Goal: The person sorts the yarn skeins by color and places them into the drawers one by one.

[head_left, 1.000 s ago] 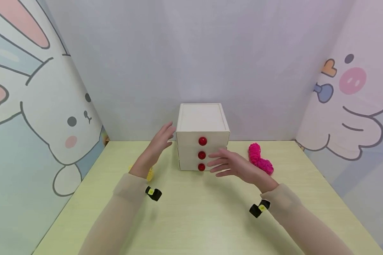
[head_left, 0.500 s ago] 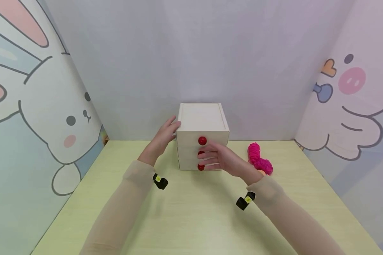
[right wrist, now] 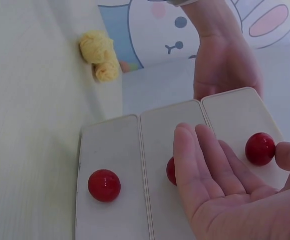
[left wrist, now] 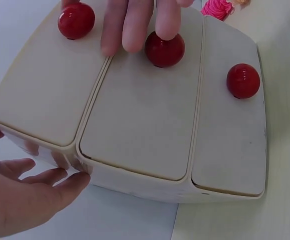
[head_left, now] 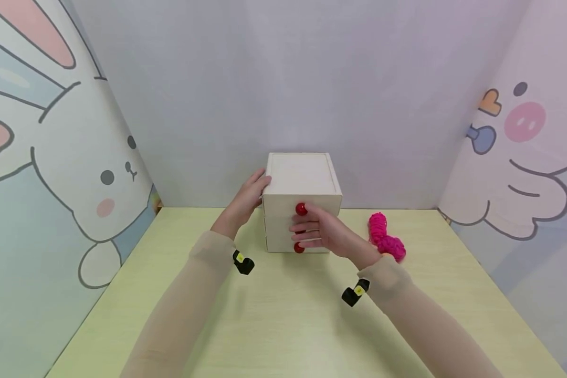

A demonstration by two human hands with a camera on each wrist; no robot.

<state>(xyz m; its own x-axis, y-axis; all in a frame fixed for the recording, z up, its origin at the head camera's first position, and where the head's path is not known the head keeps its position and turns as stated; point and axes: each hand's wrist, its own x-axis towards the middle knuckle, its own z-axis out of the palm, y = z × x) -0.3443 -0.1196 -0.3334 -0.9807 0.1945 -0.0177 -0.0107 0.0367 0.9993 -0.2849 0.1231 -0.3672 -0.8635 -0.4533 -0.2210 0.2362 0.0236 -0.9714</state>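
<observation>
A white three-drawer box [head_left: 302, 176] stands at the back of the table, all its drawers closed. Each drawer front has a round red knob; the top knob [head_left: 301, 209] shows beside my right thumb. My left hand [head_left: 244, 203] lies along the box's left side, and in the left wrist view its fingertips touch that side near the top drawer. In front of the drawers is my right hand [head_left: 333, 233], its thumb at the top knob and its other fingers extended across the middle knob [left wrist: 164, 49]. The bottom knob [right wrist: 104, 185] is uncovered in the right wrist view.
A bundle of bright pink yarn [head_left: 386, 236] lies right of the box, with a small orange bit by it partly behind my right wrist. Yellow yarn [right wrist: 99, 52] lies on the box's left side. Printed curtains stand along the back and both sides of the table.
My left hand has moved right and forward onto the box's side. My right hand has moved left across the drawer fronts, bringing its thumb to the top knob. The drawers stay closed.
</observation>
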